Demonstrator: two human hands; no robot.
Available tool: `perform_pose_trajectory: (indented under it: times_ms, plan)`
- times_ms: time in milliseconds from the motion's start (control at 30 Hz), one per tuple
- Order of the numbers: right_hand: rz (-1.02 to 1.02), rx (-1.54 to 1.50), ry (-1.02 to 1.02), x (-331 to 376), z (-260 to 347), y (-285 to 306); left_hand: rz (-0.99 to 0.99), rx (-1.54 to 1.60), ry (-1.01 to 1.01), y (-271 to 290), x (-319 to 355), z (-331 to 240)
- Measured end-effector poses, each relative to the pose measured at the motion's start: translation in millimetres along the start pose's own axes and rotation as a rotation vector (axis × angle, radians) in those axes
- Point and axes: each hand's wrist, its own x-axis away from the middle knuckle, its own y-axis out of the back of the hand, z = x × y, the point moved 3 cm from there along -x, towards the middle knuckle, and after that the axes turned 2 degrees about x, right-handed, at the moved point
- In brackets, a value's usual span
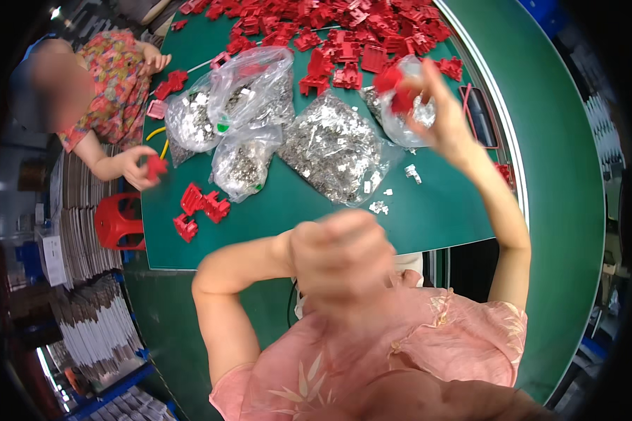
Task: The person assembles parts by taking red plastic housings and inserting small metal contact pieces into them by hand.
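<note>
My right hand [446,116] is raised over the right side of the green table [442,210], its fingers closed on a red plastic part [397,88] that is smeared by motion. Behind that part lies a clear bag of small metal pieces [407,126]. In front of my chest, near the table's front edge, my left hand [344,252] is curled like a fist and blurred. Whatever it may hold is hidden. A large clear bag of small metal pieces [333,151] lies beyond it, with a few loose metal pieces [378,207] beside the bag.
Many red plastic parts [344,49] are heaped at the far end. More clear bags [244,165] stand left of centre, near several loose red parts [202,203]. A co-worker's hand [139,167] holds a red part at the left edge. A phone [481,116] lies at right.
</note>
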Motion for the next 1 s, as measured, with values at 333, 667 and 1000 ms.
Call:
perform_pose_trajectory:
  times_ms: [333, 667, 1000]
  plan:
    - [0.477, 0.066, 0.315, 89, 90, -45, -0.025, 1.054, 1.516, -46, 148, -2]
    - [0.362, -0.138, 0.314, 119, 128, -52, 0.162, 1.626, 1.658, -45, 179, -25]
    - [0.229, 0.079, -0.674, 142, 73, -43, -0.12, 0.691, 1.51, -71, 190, -66]
